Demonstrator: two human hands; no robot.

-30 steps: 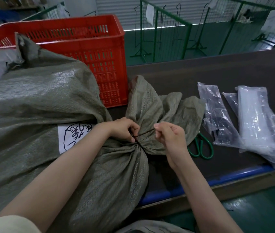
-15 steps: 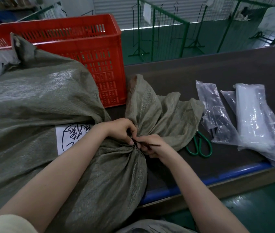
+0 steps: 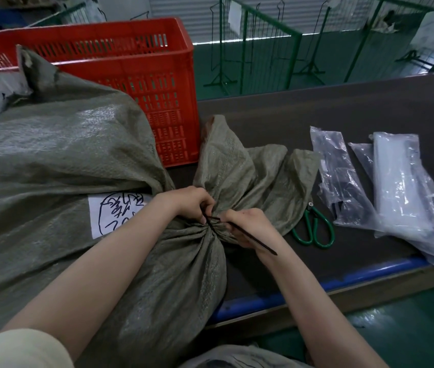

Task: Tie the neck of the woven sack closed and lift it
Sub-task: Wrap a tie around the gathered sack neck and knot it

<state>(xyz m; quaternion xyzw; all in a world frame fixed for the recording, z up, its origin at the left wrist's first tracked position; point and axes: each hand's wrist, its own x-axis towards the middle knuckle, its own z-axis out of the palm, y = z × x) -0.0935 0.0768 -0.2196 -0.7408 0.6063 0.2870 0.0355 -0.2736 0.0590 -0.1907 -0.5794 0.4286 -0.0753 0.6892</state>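
A full grey-green woven sack point(image 3: 59, 166) lies on its side on the dark table, with a white handwritten label point(image 3: 112, 216) on it. Its neck is gathered tight at the middle, and the loose mouth point(image 3: 247, 176) fans out beyond. A thin black tie point(image 3: 250, 236) circles the neck, its free tail sticking out towards me over my right wrist. My left hand point(image 3: 186, 203) pinches the tie at the neck. My right hand point(image 3: 247, 227) grips the gathered neck and the tie from the right side.
A red slotted crate point(image 3: 141, 83) stands behind the sack. Green-handled scissors point(image 3: 314, 229) lie just right of my right hand. Clear plastic packets point(image 3: 396, 187) lie farther right. The table's near edge carries a blue strip point(image 3: 316, 285). Green fencing stands beyond the table.
My right hand, earlier raised and pulling the tie taut to the right, has dropped onto the neck. The tie's tail now points towards me. My left hand stays at the neck.
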